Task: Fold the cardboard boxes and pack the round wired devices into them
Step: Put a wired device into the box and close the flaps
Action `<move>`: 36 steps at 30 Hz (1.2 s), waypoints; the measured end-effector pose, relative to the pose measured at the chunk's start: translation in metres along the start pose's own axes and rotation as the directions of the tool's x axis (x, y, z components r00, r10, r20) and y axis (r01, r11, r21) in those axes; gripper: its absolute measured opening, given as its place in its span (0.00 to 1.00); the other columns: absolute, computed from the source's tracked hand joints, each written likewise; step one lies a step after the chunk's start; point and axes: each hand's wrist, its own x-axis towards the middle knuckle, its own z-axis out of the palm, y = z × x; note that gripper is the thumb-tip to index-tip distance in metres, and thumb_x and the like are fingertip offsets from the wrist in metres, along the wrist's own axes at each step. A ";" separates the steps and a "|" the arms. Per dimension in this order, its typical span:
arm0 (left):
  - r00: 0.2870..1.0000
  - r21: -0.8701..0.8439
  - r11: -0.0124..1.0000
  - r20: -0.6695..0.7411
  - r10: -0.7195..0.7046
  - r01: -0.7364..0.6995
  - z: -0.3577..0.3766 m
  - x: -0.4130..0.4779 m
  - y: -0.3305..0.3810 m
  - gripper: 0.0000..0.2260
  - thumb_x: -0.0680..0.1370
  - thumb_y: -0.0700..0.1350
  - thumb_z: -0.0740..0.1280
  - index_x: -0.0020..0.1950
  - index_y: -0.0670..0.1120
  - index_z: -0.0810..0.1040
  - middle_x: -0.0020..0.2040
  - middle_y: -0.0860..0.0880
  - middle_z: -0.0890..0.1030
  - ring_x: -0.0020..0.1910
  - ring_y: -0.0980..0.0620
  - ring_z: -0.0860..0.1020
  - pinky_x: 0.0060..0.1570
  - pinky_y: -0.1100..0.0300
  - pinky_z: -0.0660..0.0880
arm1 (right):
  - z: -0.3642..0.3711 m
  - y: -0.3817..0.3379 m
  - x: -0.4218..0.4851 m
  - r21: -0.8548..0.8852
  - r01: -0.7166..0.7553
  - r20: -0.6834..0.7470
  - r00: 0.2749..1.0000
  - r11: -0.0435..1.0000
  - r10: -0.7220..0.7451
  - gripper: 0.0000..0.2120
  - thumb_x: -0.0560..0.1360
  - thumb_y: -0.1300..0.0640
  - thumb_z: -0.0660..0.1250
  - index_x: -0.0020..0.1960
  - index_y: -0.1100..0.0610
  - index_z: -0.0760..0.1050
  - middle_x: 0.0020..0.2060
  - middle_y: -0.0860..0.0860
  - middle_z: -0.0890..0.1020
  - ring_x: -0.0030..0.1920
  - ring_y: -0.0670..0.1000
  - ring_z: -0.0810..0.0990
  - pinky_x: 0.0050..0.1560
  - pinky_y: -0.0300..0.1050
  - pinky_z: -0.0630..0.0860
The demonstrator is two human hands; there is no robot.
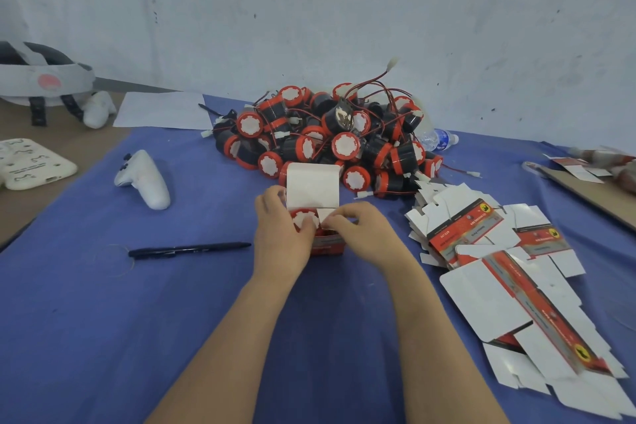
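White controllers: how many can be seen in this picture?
2. One controller lies on the blue cloth, behind the pen; the other controller lies at the far left, beside the grey headset. More may be hidden.

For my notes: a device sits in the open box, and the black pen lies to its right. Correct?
No. The head view shows the black pen lying left of the box, not right; the device does sit inside it.
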 end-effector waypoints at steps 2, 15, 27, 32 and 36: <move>0.999 -0.024 0.999 0.024 0.049 -0.048 0.001 0.002 -0.002 0.15 0.77 0.45 0.68 0.61 0.47 0.67 0.58 0.54 0.64 0.45 0.56 0.71 0.38 0.66 0.68 | 0.002 0.004 0.001 0.026 -0.034 -0.050 0.998 0.999 0.035 0.07 0.77 0.58 0.65 0.51 0.59 0.80 0.47 0.49 0.80 0.45 0.45 0.77 0.45 0.40 0.72; 0.990 -0.383 0.920 0.133 -0.037 0.085 -0.002 0.009 -0.012 0.26 0.79 0.34 0.63 0.69 0.57 0.60 0.56 0.54 0.76 0.35 0.59 0.76 0.32 0.70 0.71 | 0.000 0.011 -0.002 0.289 0.034 -0.072 0.997 0.957 -0.014 0.22 0.75 0.67 0.64 0.55 0.43 0.62 0.57 0.52 0.76 0.39 0.49 0.71 0.42 0.44 0.73; 0.978 -0.197 0.980 0.209 0.022 0.020 -0.006 0.006 -0.006 0.08 0.81 0.40 0.61 0.53 0.47 0.80 0.61 0.52 0.71 0.62 0.53 0.72 0.57 0.68 0.70 | -0.012 0.023 -0.006 0.081 -0.043 0.064 0.997 0.996 0.038 0.22 0.78 0.53 0.66 0.71 0.48 0.68 0.68 0.49 0.70 0.63 0.47 0.73 0.59 0.32 0.70; 0.958 -0.095 0.984 0.230 0.169 -0.151 -0.006 0.002 -0.008 0.16 0.77 0.41 0.69 0.65 0.45 0.75 0.64 0.50 0.71 0.57 0.59 0.70 0.53 0.76 0.67 | -0.005 0.026 -0.004 0.123 -0.024 -0.056 0.998 0.992 0.031 0.19 0.78 0.50 0.65 0.68 0.48 0.70 0.59 0.45 0.76 0.56 0.44 0.75 0.43 0.21 0.69; 0.971 -0.088 0.984 0.175 0.166 -0.152 -0.006 0.005 -0.006 0.14 0.78 0.39 0.67 0.64 0.46 0.76 0.63 0.50 0.73 0.56 0.60 0.70 0.54 0.73 0.69 | -0.002 0.024 -0.004 0.128 -0.007 -0.121 0.992 0.992 0.023 0.17 0.78 0.50 0.65 0.66 0.47 0.73 0.54 0.43 0.77 0.49 0.39 0.75 0.39 0.20 0.68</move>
